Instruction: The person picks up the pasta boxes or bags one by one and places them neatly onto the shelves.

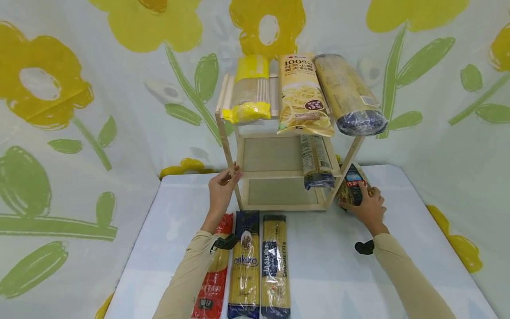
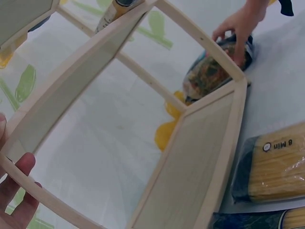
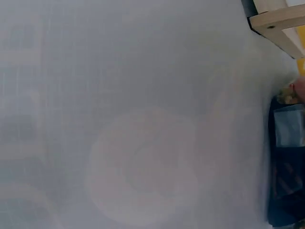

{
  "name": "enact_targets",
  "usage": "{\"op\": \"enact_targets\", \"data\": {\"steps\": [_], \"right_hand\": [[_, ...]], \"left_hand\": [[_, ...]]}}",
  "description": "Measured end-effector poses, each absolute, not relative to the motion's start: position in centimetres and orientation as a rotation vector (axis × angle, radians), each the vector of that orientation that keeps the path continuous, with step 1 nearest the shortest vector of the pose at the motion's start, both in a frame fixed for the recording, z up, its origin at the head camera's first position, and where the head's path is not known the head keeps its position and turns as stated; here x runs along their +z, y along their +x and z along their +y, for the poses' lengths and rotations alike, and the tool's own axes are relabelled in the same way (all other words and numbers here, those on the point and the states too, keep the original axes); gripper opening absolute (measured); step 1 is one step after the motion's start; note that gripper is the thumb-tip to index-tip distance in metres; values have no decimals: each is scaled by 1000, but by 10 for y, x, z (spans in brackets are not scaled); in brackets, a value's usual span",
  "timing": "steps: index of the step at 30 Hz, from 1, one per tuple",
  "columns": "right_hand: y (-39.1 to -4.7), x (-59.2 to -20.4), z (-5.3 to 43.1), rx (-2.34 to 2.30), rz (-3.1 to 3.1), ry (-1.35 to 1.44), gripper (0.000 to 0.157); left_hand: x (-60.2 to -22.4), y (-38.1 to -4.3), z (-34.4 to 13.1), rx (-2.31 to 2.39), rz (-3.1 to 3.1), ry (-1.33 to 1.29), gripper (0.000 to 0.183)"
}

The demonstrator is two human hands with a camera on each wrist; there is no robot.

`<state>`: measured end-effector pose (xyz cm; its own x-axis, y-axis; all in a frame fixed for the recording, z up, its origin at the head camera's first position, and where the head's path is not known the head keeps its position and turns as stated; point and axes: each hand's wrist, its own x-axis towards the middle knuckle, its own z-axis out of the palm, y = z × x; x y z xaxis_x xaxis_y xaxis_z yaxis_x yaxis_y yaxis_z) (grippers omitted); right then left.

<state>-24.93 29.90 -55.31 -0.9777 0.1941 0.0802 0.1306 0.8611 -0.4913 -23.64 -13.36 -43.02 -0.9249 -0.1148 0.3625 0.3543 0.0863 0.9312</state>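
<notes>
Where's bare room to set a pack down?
Bare: the table between SPAGHETTI pack and right sleeve; the bottom shelf; middle shelf left of its pack. Crowded: the top shelf, under three packs; table between left sleeve and SPAGHETTI pack.

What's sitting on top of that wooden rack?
Atop the wooden rack lie a yellow-ended packet, a printed noodle bag and a blue-ended packet, side by side. What lies directly beneath them is hidden.

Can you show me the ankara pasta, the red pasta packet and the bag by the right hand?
Ankara pasta (image 1: 244, 275): head view, middle of its front.
Red pasta packet (image 1: 218, 264): head view, its see-through middle.
Bag (image 1: 352, 183) by the right hand (image 1: 368, 209): head view, its red label strip.
</notes>
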Motion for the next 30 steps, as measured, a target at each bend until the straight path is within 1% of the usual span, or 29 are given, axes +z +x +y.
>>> {"op": "enact_targets", "data": {"steps": [3, 10, 13, 15, 19, 21, 23, 30], "right_hand": [[-249, -553, 296, 738, -2884, -244, 99], [-245, -556, 290, 795, -2772, -239, 81], [-242, -557, 285, 803, -2736, -273, 77], [-240, -560, 281, 786, -2746, -307, 81], [-238, -563, 274, 712, -2822, -367, 99], [-239, -564, 271, 693, -2830, -388, 103], [-239, -564, 270, 727, -2805, -404, 100], [-237, -567, 266, 848, -2673, -471, 80]], "left_hand": [[-429, -236, -134, -1896, -2018, -251, 27], [-428, -235, -133, -1894, -2030, -237, 28], [-428, -235, -133, -1902, -2030, -234, 28], [-429, -234, -134, -1903, -2025, -229, 29], [-429, -234, -135, -1901, -2004, -235, 28], [-428, -234, -135, -1905, -1998, -240, 28], [-428, -234, -134, -1915, -1995, -235, 27], [-427, -233, -133, -1921, -2020, -222, 28]]}}
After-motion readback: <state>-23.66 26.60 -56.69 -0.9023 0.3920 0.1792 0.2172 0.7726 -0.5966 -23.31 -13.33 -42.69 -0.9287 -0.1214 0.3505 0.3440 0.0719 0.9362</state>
